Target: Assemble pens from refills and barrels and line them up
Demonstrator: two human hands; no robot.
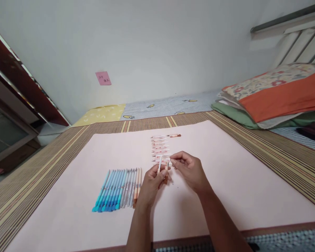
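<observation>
My left hand (151, 185) is closed on pen parts held upright: a slim white-and-peach piece (160, 163) and a shorter peach-and-brown pen barrel (166, 171). Just to the right, my right hand (191, 170) has thumb and forefinger pinched near the top of these parts; anything in the pinch is too small to make out. Beyond the hands lies a column of thin pen pieces (159, 142) with pinkish marks, a brown-ended pen piece (175, 135) at its far end. Left of my left hand, blue pens (111, 189), clear pens (128, 189) and peach-and-brown pens (138, 185) lie side by side.
A pale pink sheet (76, 213) covers the striped mat (275, 154) under the work. Folded bedding (278, 94) is piled at the right. The wall behind carries a pink note (103, 78). Tiny dark specks lie near the hands.
</observation>
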